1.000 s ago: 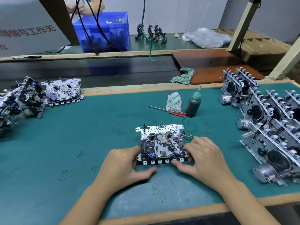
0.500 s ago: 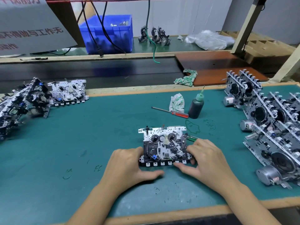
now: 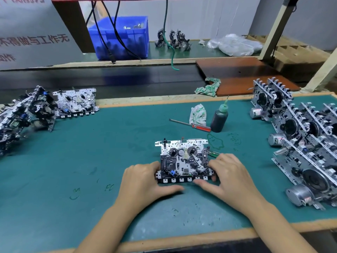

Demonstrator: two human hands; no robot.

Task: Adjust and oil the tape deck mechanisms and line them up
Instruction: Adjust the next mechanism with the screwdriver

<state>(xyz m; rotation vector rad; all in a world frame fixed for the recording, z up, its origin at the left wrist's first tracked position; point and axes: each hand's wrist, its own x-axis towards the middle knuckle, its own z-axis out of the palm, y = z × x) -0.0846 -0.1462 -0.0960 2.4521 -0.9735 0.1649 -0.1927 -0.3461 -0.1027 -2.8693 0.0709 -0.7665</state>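
A tape deck mechanism (image 3: 182, 161), a perforated metal plate with two reels and black parts, lies flat on the green mat (image 3: 109, 152) in front of me. My left hand (image 3: 145, 181) grips its left edge, fingers curled at the side and thumb along the front. My right hand (image 3: 229, 176) grips the right edge in the same way. A thin green tool (image 3: 214, 153) pokes out from under my right fingers; whether it is held I cannot tell. The dark oil bottle (image 3: 218, 119) with its green nozzle stands behind the mechanism.
A red-handled screwdriver (image 3: 191, 124) and a crumpled rag (image 3: 197, 115) lie beside the bottle. Several mechanisms stand on edge in rows (image 3: 300, 143) at the right. Another heap (image 3: 23, 114) and a flat one (image 3: 76, 104) are at the left. A blue bin (image 3: 120, 37) sits beyond the dark conveyor.
Both hands stay on the mechanism in the same grip. Only my head view has shifted slightly, so everything sits a little further right and lower.
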